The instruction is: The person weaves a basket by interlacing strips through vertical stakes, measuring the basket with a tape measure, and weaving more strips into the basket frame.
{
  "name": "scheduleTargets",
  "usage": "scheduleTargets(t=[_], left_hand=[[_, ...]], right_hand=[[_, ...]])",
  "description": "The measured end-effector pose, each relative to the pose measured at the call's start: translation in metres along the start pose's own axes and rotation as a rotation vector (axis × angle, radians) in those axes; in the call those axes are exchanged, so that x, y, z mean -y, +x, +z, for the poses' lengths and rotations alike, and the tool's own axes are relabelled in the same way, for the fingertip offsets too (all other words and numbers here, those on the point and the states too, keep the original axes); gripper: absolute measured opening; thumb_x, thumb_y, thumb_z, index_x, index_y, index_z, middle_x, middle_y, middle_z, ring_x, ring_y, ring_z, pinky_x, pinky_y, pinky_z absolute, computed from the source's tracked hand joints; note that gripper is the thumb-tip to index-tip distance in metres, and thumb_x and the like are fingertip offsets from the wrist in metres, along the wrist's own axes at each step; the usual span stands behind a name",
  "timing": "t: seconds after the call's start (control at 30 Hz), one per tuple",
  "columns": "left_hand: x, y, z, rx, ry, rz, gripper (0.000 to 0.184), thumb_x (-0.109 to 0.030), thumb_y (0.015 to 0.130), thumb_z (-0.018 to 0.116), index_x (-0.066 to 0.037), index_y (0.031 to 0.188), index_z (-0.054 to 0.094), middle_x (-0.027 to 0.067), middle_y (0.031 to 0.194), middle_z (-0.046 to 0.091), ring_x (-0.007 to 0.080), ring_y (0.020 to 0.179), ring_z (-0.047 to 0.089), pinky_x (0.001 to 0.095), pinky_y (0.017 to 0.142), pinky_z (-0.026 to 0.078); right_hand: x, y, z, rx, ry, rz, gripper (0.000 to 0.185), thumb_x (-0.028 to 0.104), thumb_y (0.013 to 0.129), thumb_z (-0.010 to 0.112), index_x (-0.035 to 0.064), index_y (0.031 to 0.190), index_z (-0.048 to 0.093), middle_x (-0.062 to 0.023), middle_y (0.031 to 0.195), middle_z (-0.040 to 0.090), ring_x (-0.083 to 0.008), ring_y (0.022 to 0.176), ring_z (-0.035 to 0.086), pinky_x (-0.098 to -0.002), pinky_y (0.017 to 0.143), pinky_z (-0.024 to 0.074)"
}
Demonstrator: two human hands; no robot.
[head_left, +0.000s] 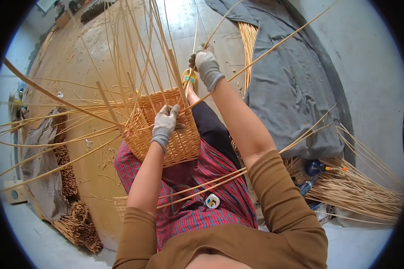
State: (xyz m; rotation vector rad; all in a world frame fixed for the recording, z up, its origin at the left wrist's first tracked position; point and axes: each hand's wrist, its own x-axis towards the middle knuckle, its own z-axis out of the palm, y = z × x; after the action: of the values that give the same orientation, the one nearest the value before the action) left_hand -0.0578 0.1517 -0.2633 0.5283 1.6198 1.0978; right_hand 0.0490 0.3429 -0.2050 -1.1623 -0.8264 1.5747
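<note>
A partly woven wicker basket (pixel 177 143) rests tilted on my lap, with long upright canes rising from its rim. My left hand (pixel 165 122), in a grey-white glove, is closed at the near edge of the weave and pinches a cane there. Further out, my right hand (pixel 206 67), gloved alike, is raised beyond the basket with its fingers wrapped round a thin cane (pixel 220 20). One thick stake (pixel 63 102) runs out to the left from the basket's corner, and several thinner strands fan out beside it.
Grey cloth (pixel 287 94) covers a bundle of canes (pixel 248 45) on the right. More loose canes (pixel 359 193) lie at lower right, near a dark blue bottle (pixel 315 167). Bundled sticks (pixel 78 224) lie at left under cloth. A tape measure (pixel 212 201) sits on my lap.
</note>
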Motion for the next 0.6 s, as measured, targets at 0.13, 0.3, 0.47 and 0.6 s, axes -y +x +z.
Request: scheduleTargets(t=[0.13,0.3,0.47,0.6], left_hand=[[-0.001,-0.034,0.004,-0.045,-0.053,0.109,0.041,-0.030,0.097,0.061,-0.004,0.127,0.049,0.0131,0.107,0.061,0.0281,0.058,0.067,0.0382,0.050,0.057],[0.007,-0.056,0.017,-0.383,0.860,1.117,0.079,-0.025,0.090,0.069,-0.008,0.153,0.025,0.0134,0.119,0.060,0.0323,0.102,0.066,0.0467,0.092,0.052],[0.024,-0.042,0.027,-0.169,1.025,0.856,0.092,-0.027,0.081,0.075,-0.006,0.154,0.023,0.0167,0.117,0.063,0.0340,0.108,0.060,0.0437,0.098,0.044],[0.019,-0.039,0.024,-0.187,1.014,0.845,0.091,-0.035,0.082,0.073,-0.006,0.154,0.024,0.0209,0.115,0.063,0.0404,0.110,0.058,0.0481,0.101,0.041]], right_hand=[[-0.039,-0.045,-0.075,0.052,-0.241,-0.586,0.025,0.013,0.103,0.046,0.0151,0.127,0.047,-0.0026,0.070,0.055,-0.0101,0.059,0.056,-0.0293,0.052,0.0475],[-0.072,-0.050,-0.123,0.046,-0.340,-0.627,0.031,0.012,0.104,0.044,0.0130,0.135,0.048,-0.0012,0.066,0.049,-0.0077,0.057,0.050,-0.0288,0.055,0.0510],[-0.093,-0.053,-0.129,-0.097,-0.092,-0.255,0.032,0.022,0.106,0.043,0.0130,0.136,0.048,0.0008,0.063,0.045,-0.0094,0.048,0.046,-0.0342,0.053,0.0587],[-0.133,-0.036,-0.134,-0.160,-0.061,-0.060,0.033,0.024,0.106,0.044,0.0133,0.136,0.048,0.0001,0.062,0.045,-0.0094,0.047,0.045,-0.0356,0.052,0.0593]])
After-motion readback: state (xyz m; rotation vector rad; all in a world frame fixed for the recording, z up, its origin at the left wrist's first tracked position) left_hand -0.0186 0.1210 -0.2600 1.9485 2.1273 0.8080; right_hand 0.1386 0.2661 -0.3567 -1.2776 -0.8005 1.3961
